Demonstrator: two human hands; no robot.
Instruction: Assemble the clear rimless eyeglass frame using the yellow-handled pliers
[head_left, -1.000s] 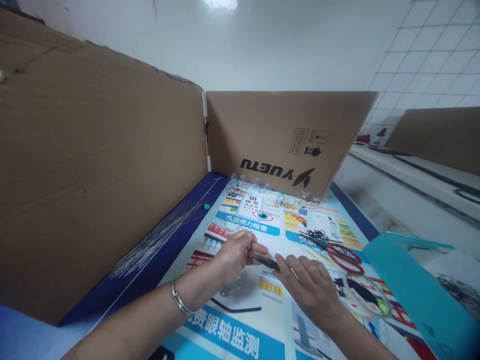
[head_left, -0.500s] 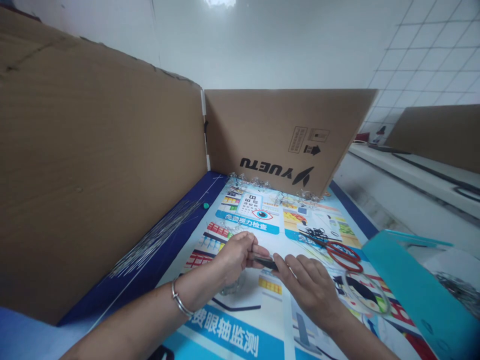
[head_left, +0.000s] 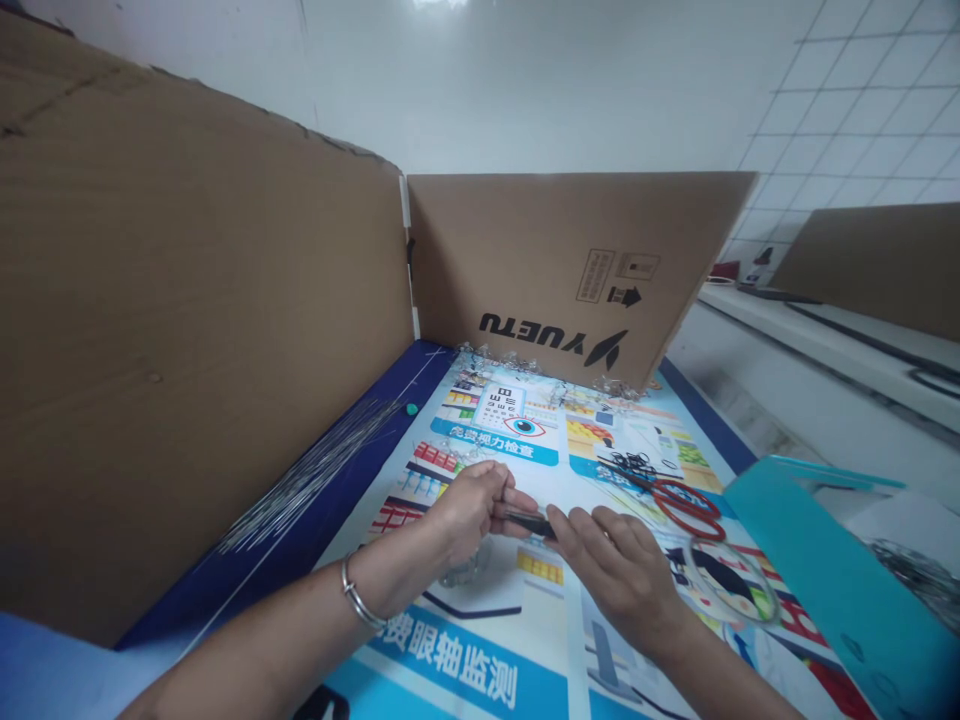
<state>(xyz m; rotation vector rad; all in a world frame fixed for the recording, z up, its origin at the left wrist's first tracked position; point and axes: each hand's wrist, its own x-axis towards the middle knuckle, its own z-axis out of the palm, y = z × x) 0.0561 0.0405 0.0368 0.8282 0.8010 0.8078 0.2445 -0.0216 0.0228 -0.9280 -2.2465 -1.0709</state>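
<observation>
My left hand [head_left: 472, 512] is closed in a pinch above the printed mat [head_left: 551, 600]; what its fingertips hold is too small to make out. A clear, glassy-looking looped piece [head_left: 466, 570] shows just below that hand, partly hidden; whether it hangs from the fingers or lies on the mat I cannot tell. My right hand [head_left: 611, 560] is wrapped round a slim dark metal tool [head_left: 531, 522], of a kind I cannot make out. The tool's tip points left and meets the left fingers. Red-handled scissors [head_left: 688, 508] lie beyond the right hand.
Thin straight wires [head_left: 315, 475] lie along the left cardboard wall [head_left: 202, 330]. Another cardboard panel [head_left: 480, 240] stands at the back, with clear pieces [head_left: 517, 363] along its foot. Black loops [head_left: 636, 464], a clear ring [head_left: 731, 582] and a teal box [head_left: 847, 590] are at right.
Both hands stay at nearly the same spot, with the tool's tip still at the left fingers. The right fingers have shifted slightly on the tool.
</observation>
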